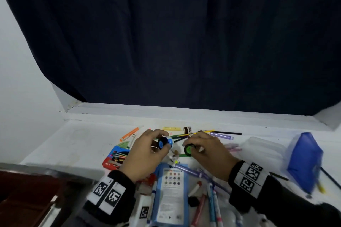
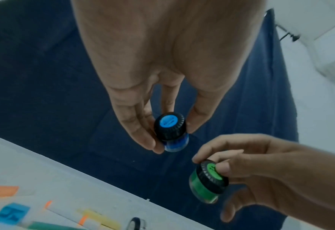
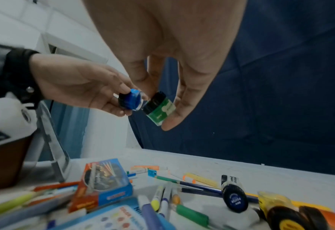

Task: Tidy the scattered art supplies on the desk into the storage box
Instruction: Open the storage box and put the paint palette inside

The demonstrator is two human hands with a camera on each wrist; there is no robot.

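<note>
My left hand (image 1: 147, 150) holds a small blue paint jar (image 1: 165, 142) with a black lid above the desk; the left wrist view shows my fingers pinching that blue paint jar (image 2: 171, 131). My right hand (image 1: 208, 150) grips a green paint jar (image 1: 190, 149), also black-lidded, with the thumb on its lid (image 2: 213, 170). Both jars hang close together, blue paint jar (image 3: 131, 100) left of the green paint jar (image 3: 159, 109). The clear storage box (image 1: 265, 148) with its blue lid (image 1: 304, 160) stands at the right of the desk.
Markers, pencils and pens lie scattered under and beyond my hands. A blue booklet (image 1: 171, 191) lies near the front edge, a red-and-blue pencil box (image 1: 115, 156) at the left. A dark blue paint jar (image 3: 234, 196) and yellow items lie at the right. A dark curtain (image 1: 184, 38) hangs behind.
</note>
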